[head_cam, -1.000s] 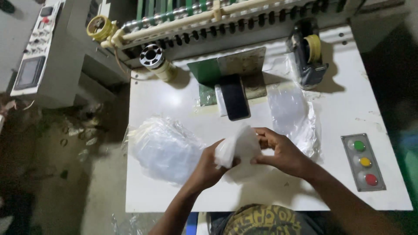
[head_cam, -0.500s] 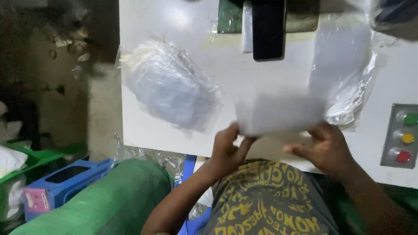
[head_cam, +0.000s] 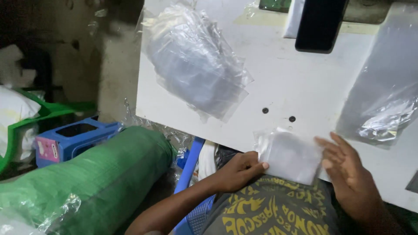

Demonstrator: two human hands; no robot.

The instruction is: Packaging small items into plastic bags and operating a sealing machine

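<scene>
a packaging workshop: white machine table (head_cam: 278,87), clear plastic bags (head_cam: 196,61) piled.

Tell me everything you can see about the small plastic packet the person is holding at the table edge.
The small plastic packet is a flat, roughly square stack of clear, whitish film, glossy and slightly crinkled at its upper edge. It lies tilted over the near edge of the white table, its lower part overhanging the person's lap. The left hand pinches its left side with thumb and fingers; the right hand touches its right edge with open fingertips.
</scene>
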